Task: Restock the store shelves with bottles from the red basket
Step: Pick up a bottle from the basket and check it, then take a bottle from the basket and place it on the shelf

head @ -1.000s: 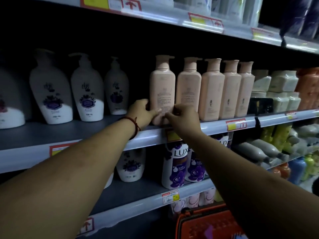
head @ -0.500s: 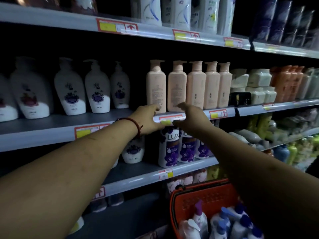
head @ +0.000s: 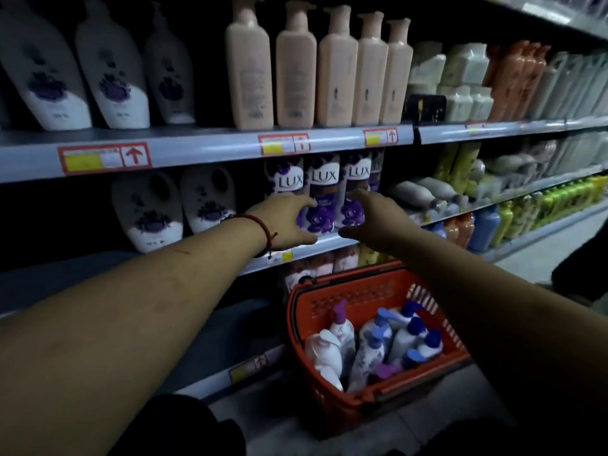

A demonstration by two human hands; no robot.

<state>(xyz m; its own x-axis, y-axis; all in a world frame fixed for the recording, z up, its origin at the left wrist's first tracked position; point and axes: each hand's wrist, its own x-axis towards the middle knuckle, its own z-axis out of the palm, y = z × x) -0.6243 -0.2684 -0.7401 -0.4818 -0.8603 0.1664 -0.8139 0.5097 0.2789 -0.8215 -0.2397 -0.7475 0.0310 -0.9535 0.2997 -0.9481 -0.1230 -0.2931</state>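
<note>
Both hands have dropped from the peach pump bottles (head: pixel 316 65) to the white-and-purple LUX bottles (head: pixel 324 192) one shelf lower. Below those, the red plastic basket (head: pixel 332 306) holds blue-capped white bottles (head: pixel 406 337). Left hand (head: pixel 286 222) and right hand (head: pixel 375 218) hover before them, fingers spread, holding nothing.

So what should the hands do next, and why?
Probably reach down for a bottle: the left hand and right hand are both open and empty by the purple LUX bottles, and the red plastic basket holds more.
</note>
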